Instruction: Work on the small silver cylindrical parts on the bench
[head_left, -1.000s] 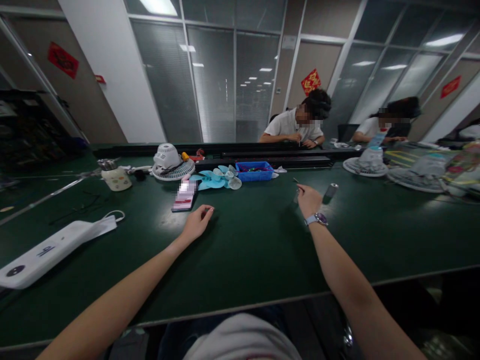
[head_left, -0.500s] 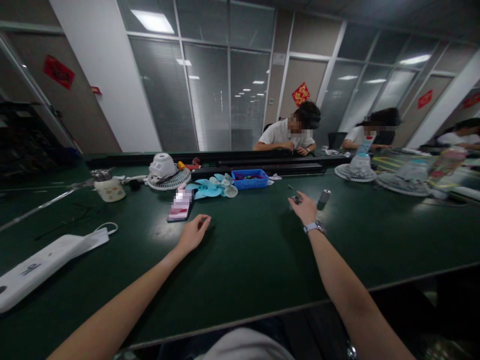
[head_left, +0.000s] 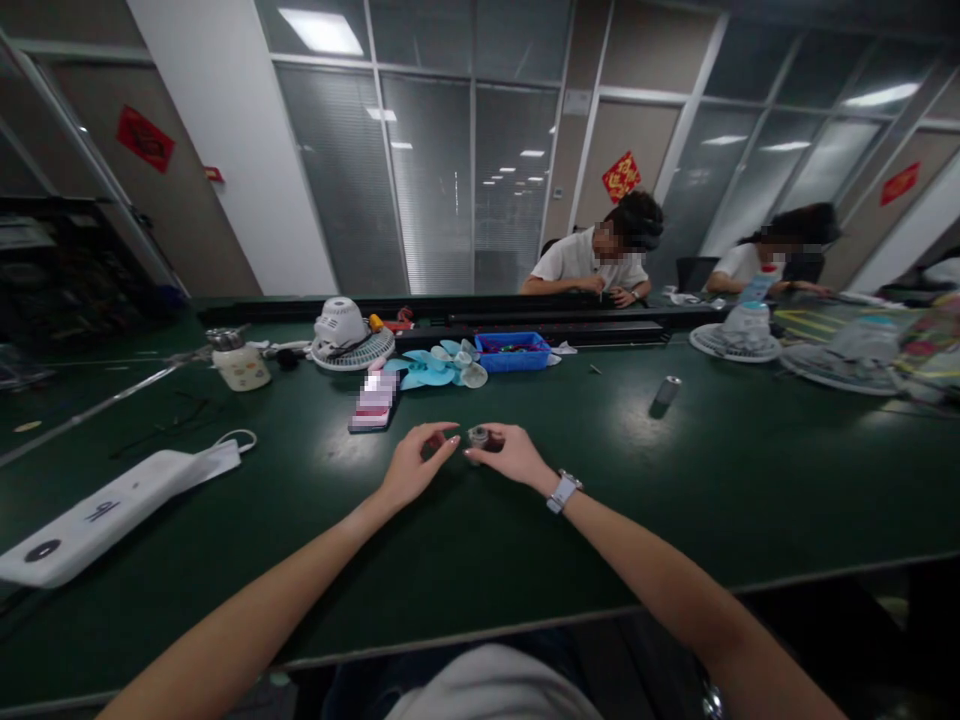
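A small grey metal part (head_left: 478, 438) is held between the thumb and fingers of my right hand (head_left: 514, 455), a little above the green table (head_left: 480, 560). Just left of it is my left hand (head_left: 416, 462), thumb and fingers apart, with nothing between them. Its fingertips come close to the part; a gap seems to remain. A silver cylinder (head_left: 665, 391) stands on the table to the right, beyond my right hand. Behind my left hand lies a phone (head_left: 375, 400).
Behind the hands are light blue fan blades (head_left: 435, 366), a blue bin (head_left: 513, 352) of small parts and a white fan piece (head_left: 341, 335). A white fan housing (head_left: 105, 510) and a jar (head_left: 241, 365) are at left. People sit across the table.
My right hand has come left and nearer with the metal part in it, meeting my left hand in the middle. My left hand has moved slightly right and its fingers are spread wider.
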